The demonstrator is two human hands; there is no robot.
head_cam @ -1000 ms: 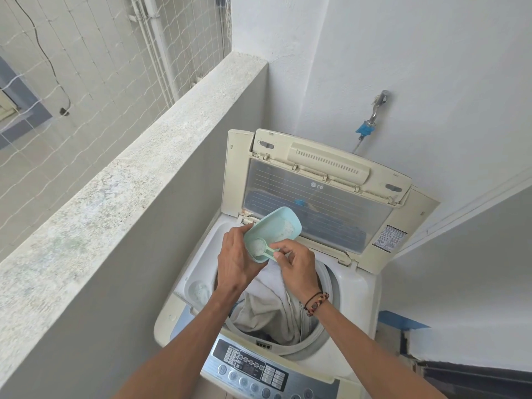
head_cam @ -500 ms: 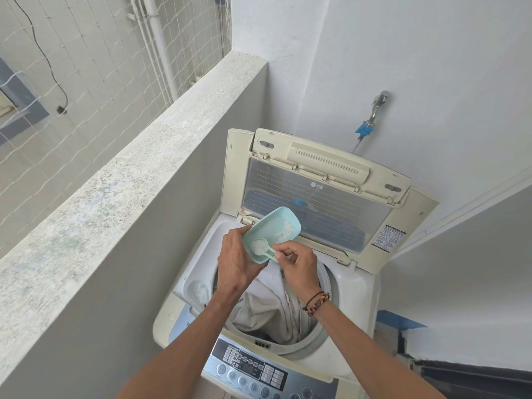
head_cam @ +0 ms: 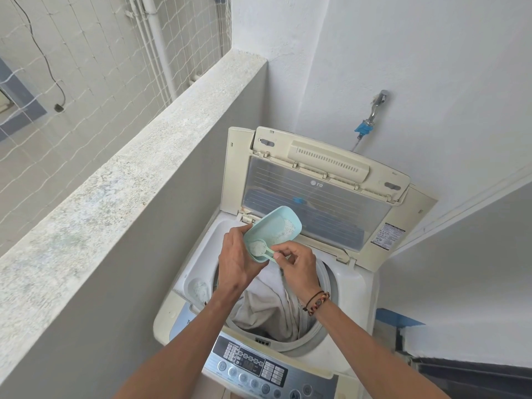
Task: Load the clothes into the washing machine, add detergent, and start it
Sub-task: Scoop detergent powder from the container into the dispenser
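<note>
Balcony corner, washer (head_cam: 354, 300) lid raised, clothes (head_cam: 267, 309) in drum. Tub (head_cam: 273, 230) is clamped in left hand (head_cam: 236, 260); full scoop (head_cam: 260, 249) is pinched by right hand (head_cam: 299, 266). Powder could be spilled if tilted.

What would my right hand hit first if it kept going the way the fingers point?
Probably the left hand, just past the small scoop that the right hand pinches inside the mint container; depth is unclear.
</note>
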